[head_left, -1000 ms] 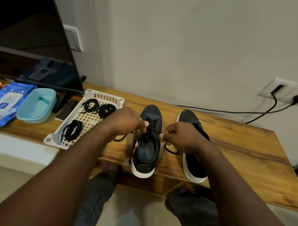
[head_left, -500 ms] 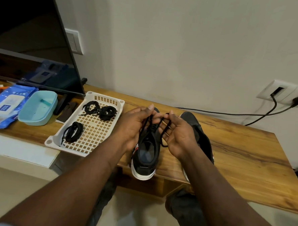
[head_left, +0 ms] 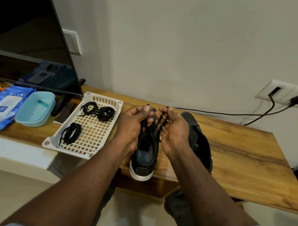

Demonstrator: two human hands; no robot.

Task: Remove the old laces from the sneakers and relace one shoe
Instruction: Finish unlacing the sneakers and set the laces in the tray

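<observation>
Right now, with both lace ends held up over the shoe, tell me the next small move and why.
Probably cross the ends and feed one into the next open eyelet. The left hand and right hand each pinch an end of the lace, raised side by side above the shoe, which looks threaded only near its toe.

Black sneakers (head_left: 145,147), white basket (head_left: 91,125), turquoise bowl (head_left: 36,108).
</observation>
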